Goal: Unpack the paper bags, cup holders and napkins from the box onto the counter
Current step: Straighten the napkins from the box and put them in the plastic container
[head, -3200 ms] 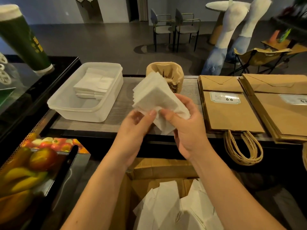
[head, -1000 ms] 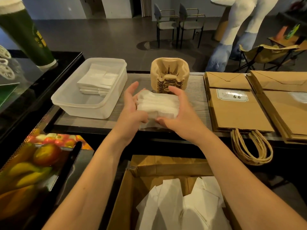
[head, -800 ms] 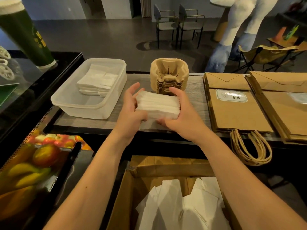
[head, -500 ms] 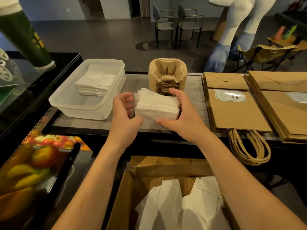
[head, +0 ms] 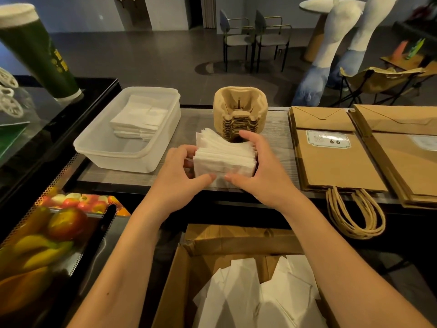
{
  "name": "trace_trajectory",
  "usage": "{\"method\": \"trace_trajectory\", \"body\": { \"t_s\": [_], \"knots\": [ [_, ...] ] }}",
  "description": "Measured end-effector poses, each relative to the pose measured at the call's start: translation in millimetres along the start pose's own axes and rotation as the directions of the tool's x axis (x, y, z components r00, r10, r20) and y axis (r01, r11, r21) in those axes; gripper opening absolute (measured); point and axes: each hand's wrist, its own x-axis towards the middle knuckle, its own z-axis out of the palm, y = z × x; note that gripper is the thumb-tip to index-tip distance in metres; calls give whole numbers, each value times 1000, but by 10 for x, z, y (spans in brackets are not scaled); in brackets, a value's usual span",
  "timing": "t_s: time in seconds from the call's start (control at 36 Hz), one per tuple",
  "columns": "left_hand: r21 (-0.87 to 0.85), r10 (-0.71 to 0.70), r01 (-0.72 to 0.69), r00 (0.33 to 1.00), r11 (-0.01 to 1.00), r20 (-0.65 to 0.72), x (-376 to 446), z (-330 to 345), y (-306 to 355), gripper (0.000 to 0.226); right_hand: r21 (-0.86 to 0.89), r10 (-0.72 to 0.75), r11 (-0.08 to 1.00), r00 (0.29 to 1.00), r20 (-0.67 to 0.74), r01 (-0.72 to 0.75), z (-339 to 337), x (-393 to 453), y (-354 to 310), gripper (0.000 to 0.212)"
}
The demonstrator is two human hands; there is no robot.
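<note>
A thick stack of white napkins [head: 224,156] stands on the grey counter [head: 189,119], just in front of the pile of brown cup holders [head: 240,114]. My left hand [head: 179,172] grips the stack's left side and my right hand [head: 259,170] grips its right side, both thumbs against the near face. Flat brown paper bags [head: 331,162] lie on the counter at the right, a second pile [head: 406,147] beside them. The open cardboard box [head: 227,242] below me holds more white paper [head: 257,297].
A clear plastic tub [head: 113,152] with folded white napkins stands left of the stack. A tall green cup [head: 35,53] stands on the black counter at far left. Fruit pictures [head: 47,233] cover the low panel at left. Bag handles [head: 354,216] hang over the counter's front edge.
The napkin stack came down from the air onto the counter. Both hands then closed in on its sides, the left hand curling its fingers round the left edge.
</note>
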Motion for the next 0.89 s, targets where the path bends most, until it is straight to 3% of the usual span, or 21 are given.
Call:
{"method": "trace_trajectory", "body": {
  "t_s": [0.28,0.53,0.75,0.89],
  "knots": [
    [40,135,-133,990,990,-37,0,-24,-120,32,-7,1,1000,1000,14,-1,-6,-14,-25,91],
    [-69,14,-15,1000,998,-9,55,-50,-84,71,-15,4,1000,1000,14,-4,-1,-14,-31,91],
    [24,1,-2,997,1000,73,132,-71,-36,67,-16,7,1000,1000,12,-6,4,-13,-29,92],
    [109,54,-59,997,992,51,163,-86,-83,46,-9,4,1000,1000,17,-4,2,-16,-38,93]
  ]
}}
